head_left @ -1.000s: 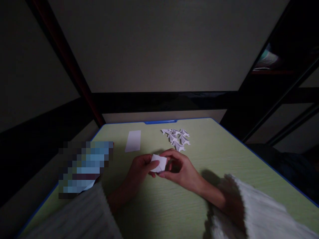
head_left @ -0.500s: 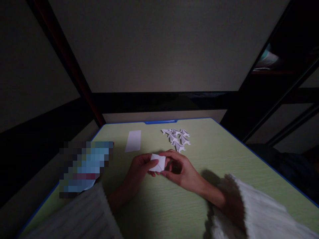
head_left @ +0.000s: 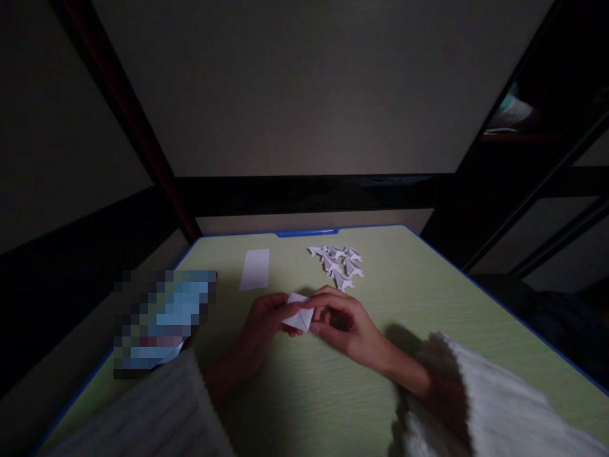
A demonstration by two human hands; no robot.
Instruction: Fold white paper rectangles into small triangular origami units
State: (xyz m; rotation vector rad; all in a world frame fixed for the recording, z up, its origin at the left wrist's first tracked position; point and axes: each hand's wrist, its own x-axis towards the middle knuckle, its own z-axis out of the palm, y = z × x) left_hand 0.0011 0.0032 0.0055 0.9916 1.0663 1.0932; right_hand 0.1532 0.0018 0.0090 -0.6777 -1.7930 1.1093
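Observation:
A small folded piece of white paper (head_left: 299,320) with a diagonal crease line is held between my two hands above the table. My left hand (head_left: 266,320) pinches its left side, thumb on top and fingers underneath. On the right, my right hand (head_left: 349,324) has its fingertips at the paper's upper and lower right edges. Just beyond lies a cluster of several folded white paper figures (head_left: 340,266), pointed and overlapping. A flat white paper sheet (head_left: 255,269) rests farther back to the left.
The light green table (head_left: 428,298) has a blue rim and a blue handle piece (head_left: 307,233) at its far edge. A pixelated blue object (head_left: 171,317) lies at the left edge. Pale panels (head_left: 304,82) rise behind the table.
The folded paper has tilted and shifted slightly left in my hands. My right fingers have moved a little over its top edge. Things on the table stay put.

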